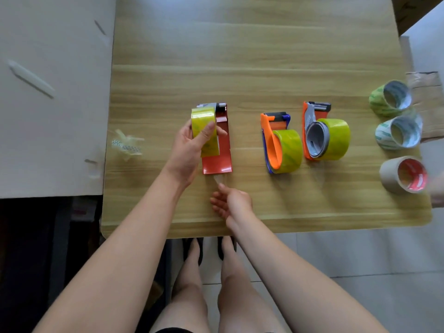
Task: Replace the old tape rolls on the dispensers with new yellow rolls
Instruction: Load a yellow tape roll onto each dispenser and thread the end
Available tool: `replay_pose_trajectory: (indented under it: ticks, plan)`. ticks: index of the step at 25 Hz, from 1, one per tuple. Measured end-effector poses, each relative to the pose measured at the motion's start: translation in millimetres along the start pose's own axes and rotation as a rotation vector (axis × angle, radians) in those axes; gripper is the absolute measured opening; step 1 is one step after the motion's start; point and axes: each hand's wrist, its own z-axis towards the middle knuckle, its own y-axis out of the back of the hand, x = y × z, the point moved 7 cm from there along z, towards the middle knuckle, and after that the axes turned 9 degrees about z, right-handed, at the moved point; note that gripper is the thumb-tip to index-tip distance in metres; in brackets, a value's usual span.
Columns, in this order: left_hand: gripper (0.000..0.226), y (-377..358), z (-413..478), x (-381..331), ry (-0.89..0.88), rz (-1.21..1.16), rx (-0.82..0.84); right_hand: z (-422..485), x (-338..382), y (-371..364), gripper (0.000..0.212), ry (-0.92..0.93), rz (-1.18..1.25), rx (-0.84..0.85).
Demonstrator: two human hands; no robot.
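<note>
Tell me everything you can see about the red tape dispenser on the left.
The red dispenser lies flat on the wooden table, leftmost of three. It looks like painted metal, with a grey-and-black cutter end at the far side. The left hand grips the yellow roll over its left side; a clear strip trails off its near edge.

Left hand (189, 145) gripping yellow roll (204, 121) with thumb and fingers (222, 133), right hand (231, 203) lower, fingers loosely curled
</note>
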Motion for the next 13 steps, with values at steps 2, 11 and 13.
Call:
replay_pose_trajectory:
  ticks: [2, 11, 13]
  plan:
    - [0.012, 3, 1, 8, 0.011, 0.010, 0.018, 4, 1, 0, 0.010, -0.003, -0.001, -0.011]
    - [0.014, -1, -3, 35, 0.016, 0.087, 0.013, 7, 3, -3, 0.010, -0.077, 0.040, -0.035]
    - [0.013, -1, -10, 45, 0.038, 0.107, -0.022, 7, 4, -3, 0.007, -0.082, 0.029, -0.046]
